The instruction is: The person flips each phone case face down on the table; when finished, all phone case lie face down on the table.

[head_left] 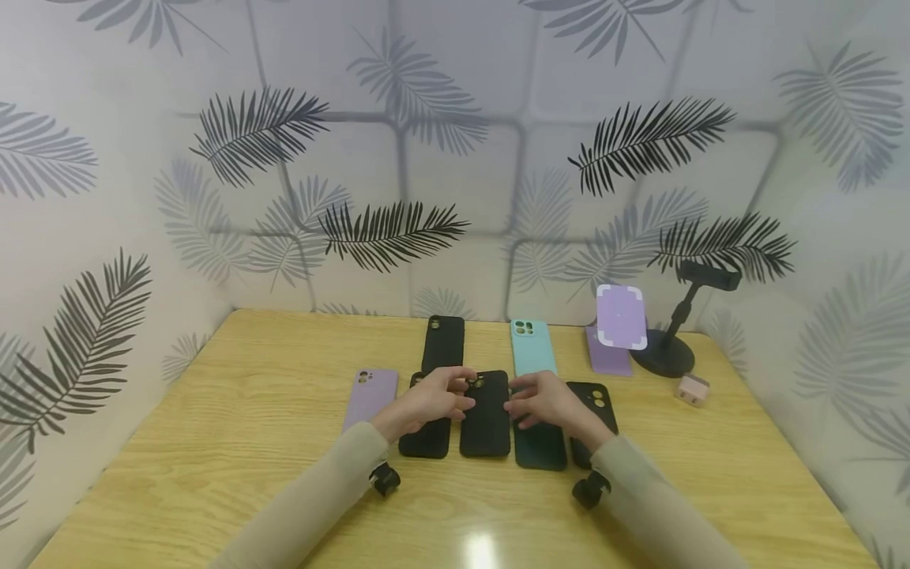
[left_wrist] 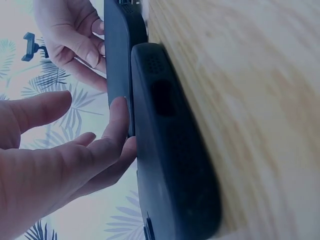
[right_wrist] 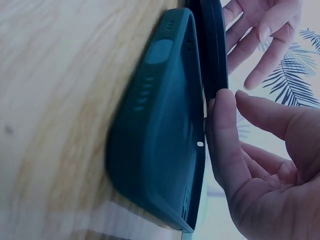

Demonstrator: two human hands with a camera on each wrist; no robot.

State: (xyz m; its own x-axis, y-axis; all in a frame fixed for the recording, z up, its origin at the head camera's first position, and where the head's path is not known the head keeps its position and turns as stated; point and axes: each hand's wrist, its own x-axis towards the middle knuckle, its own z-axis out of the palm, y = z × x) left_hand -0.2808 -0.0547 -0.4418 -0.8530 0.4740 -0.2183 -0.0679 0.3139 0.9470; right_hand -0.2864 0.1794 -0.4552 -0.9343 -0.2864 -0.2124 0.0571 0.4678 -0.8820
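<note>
Head view, left hand [head_left: 430,401]: loosely spread at the left edge of the black, rectangular, rubbery-looking phone case [head_left: 486,419], pinching nothing.
Black case: between both hands; probably best guided evenly from both edges.
Right hand [head_left: 553,400]: loosely spread by its right edge; contact unclear.
Dark green rectangular phone case [head_left: 540,450]: right of the black case; avoid nudging it.

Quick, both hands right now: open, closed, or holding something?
Left hand: open, gripping nothing.
Right hand: open, gripping nothing.

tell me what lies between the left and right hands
In the head view, a black phone case lies between the left hand and right hand.
</note>
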